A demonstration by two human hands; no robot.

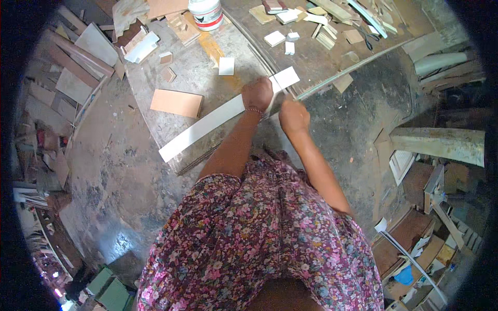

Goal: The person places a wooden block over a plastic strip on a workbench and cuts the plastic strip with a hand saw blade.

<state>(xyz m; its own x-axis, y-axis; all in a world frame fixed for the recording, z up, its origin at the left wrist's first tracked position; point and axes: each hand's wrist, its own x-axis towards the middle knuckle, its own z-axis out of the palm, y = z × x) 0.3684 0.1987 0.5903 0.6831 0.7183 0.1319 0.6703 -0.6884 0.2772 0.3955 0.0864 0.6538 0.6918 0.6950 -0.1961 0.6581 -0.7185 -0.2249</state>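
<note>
A long white strip [207,122] lies slantwise across the near edge of the worktable. My left hand [258,95] is closed on it close to its right end, pressing it against the tabletop. Just to the right, my right hand [294,115] is a fist off the table's edge. A thin, blurred line runs from that fist toward the strip; its kind is too unclear to tell. Left of my hands lies a peach-coloured rectangular block [177,103]. Beyond the strip is a small white square piece [226,66].
A white bucket with a red band [206,14] stands at the far side of the table. Several wood offcuts [325,37] and dark-handled scissors [370,41] lie at the far right. Boards [437,141] lean around the floor at right; more panels [78,78] stand at left.
</note>
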